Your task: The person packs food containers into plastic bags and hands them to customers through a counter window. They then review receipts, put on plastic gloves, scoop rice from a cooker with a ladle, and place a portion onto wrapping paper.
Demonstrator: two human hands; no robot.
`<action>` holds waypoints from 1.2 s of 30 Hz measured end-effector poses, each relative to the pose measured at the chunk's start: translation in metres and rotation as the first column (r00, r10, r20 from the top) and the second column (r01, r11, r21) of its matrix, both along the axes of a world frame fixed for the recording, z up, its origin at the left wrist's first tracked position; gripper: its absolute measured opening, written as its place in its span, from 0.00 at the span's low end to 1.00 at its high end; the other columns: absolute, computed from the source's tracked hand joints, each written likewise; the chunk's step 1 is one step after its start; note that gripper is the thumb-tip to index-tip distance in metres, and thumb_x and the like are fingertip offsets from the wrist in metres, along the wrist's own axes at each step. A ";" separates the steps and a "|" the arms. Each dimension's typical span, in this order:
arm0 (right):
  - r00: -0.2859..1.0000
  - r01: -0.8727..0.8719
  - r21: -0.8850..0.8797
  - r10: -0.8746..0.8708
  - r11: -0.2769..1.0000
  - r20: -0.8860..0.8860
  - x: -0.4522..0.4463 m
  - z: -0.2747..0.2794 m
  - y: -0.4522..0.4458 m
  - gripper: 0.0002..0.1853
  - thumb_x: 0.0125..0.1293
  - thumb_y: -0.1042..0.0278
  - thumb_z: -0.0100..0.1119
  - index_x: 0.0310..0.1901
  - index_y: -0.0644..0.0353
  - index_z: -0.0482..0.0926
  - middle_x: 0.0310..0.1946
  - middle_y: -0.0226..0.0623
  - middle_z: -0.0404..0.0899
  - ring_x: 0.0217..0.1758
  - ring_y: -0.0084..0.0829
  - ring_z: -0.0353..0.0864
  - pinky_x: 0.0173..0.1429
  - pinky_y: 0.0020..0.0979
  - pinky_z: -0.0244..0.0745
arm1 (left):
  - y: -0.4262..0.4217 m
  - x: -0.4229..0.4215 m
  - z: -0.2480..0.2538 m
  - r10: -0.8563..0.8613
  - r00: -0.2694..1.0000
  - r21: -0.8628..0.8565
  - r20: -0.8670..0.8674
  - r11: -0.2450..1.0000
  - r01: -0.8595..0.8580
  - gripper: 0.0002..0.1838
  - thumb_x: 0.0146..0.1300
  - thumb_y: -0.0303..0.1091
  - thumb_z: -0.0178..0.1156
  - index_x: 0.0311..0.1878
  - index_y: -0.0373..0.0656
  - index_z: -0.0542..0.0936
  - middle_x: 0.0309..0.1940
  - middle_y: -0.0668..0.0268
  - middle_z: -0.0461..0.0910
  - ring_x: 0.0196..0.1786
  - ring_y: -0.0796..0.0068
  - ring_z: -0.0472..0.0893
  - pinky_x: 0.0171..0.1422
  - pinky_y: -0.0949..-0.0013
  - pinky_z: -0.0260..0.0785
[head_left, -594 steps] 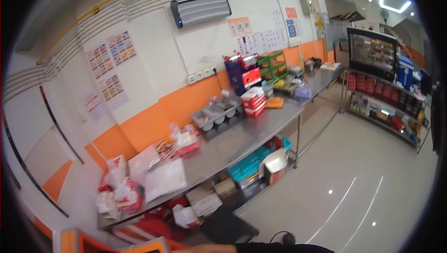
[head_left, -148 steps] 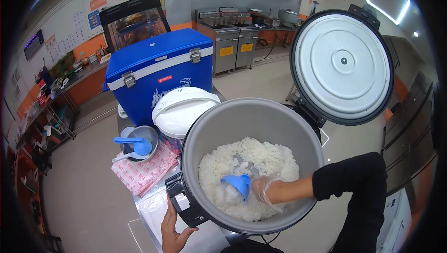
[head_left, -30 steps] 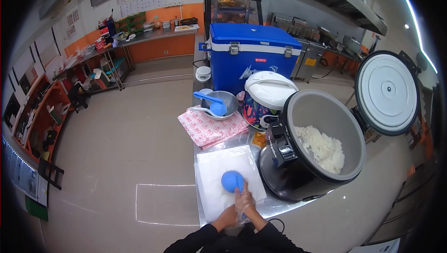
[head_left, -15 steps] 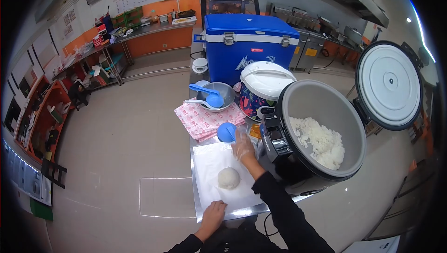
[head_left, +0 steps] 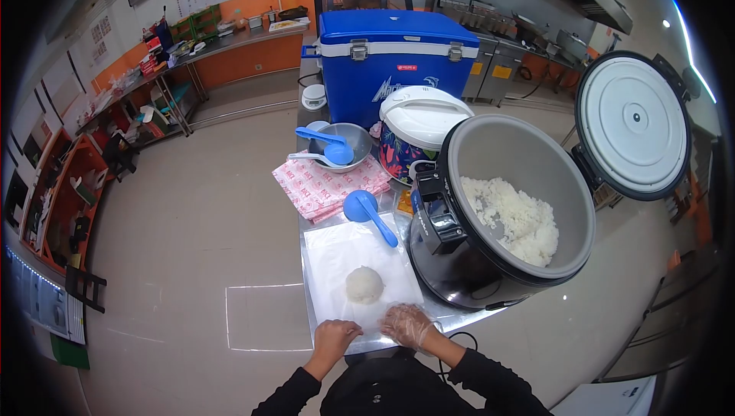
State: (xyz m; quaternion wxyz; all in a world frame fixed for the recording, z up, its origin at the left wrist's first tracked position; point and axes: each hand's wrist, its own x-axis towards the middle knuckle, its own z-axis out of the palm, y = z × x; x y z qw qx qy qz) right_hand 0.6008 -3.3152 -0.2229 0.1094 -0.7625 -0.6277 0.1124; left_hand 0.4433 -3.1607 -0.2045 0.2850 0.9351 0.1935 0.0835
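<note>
A dome of white rice sits on a stack of white wrapping paper at the front of the metal table. At the near left edge of the paper, my bare left hand is closed with its fingertips pinching the sheet. My right hand, in a clear plastic glove, has its fingers curled on the paper's near right edge, just below the rice. Past the paper's far edge lies a blue ladle, bowl away from me, with its handle over the far right corner. Neither hand touches the rice.
A large open rice cooker with rice inside stands on the right, its lid raised. Pink printed paper lies under a metal bowl holding blue utensils. Behind are a floral rice container and a blue cooler.
My right hand has let go of the blue ladle and come back to the paper's near edge. The ladle now lies with its handle toward me. My left hand stays at the near edge.
</note>
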 end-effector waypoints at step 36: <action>0.866 0.493 0.352 -0.488 0.795 -0.110 0.040 -0.037 0.077 0.23 0.53 0.59 0.60 0.52 0.53 0.72 0.52 0.47 0.68 0.57 0.45 0.67 0.60 0.42 0.62 | 0.098 0.067 -0.054 -0.099 0.992 0.481 -0.084 0.868 0.127 0.32 0.51 0.42 0.64 0.61 0.47 0.69 0.68 0.62 0.56 0.71 0.55 0.50 0.72 0.47 0.39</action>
